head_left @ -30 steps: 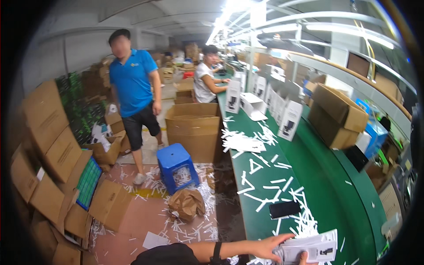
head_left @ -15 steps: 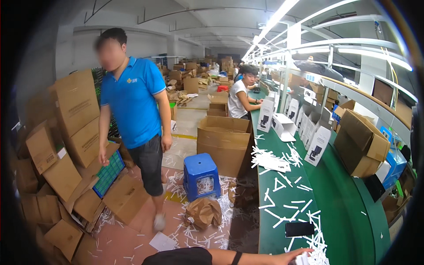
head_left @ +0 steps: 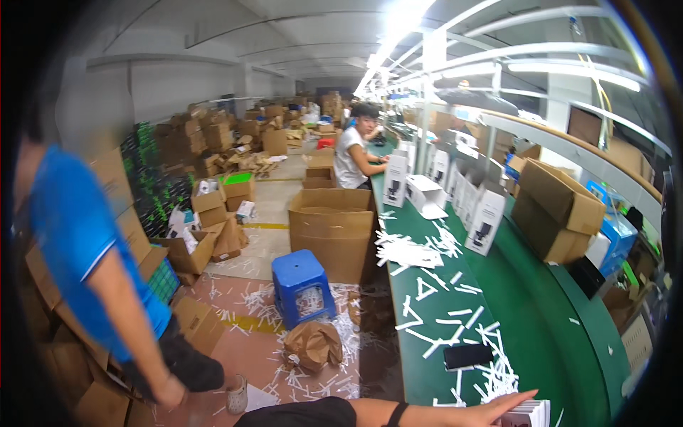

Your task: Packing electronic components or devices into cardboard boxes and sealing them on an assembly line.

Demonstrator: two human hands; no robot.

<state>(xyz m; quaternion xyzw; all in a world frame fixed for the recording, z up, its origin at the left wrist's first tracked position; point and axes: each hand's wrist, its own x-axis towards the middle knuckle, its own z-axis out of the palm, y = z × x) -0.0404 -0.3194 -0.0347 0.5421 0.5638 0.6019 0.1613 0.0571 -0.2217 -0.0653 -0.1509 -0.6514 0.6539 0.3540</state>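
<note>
- my left hand point(head_left: 491, 413) is touching the white paper stack point(head_left: 535, 413) at the bottom edge, can't tell if it's gripping
- right hand's out of view, can't say
- black phone point(head_left: 468, 357) nearby on the green bench point(head_left: 421, 373)

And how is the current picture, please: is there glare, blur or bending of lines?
Head view: ceiling light glares white; head view, left: blue-shirted person is smeared; head view, right: green bench looks bent; head view, bottom: left hand and white stack are cut off.
</note>
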